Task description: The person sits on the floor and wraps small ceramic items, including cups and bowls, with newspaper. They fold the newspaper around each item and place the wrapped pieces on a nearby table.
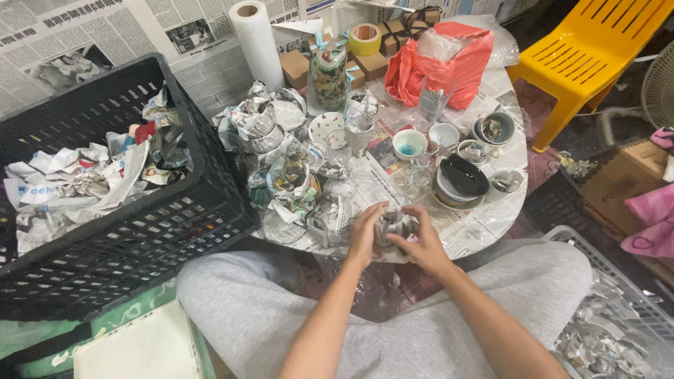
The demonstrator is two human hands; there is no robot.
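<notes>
- Your left hand (365,235) and right hand (421,244) meet at the near edge of the round, newspaper-covered worktop (484,224), above your lap.
- Both sets of fingers are curled closed around one small bundle wrapped in crumpled newspaper (394,223); it sits between the palms, left fingers on its left face, right fingers over its right and lower side.
- The bundle looks roughly round; no long axis can be made out.
- Neither hand is nearer: both touch it.
- Just beyond lie more crumpled newspaper bundles (295,175) and a stack of dark and white ceramic bowls (460,182).
- The black slatted plastic crate (175,231) bounds your left; open room lies only toward your lap.
</notes>
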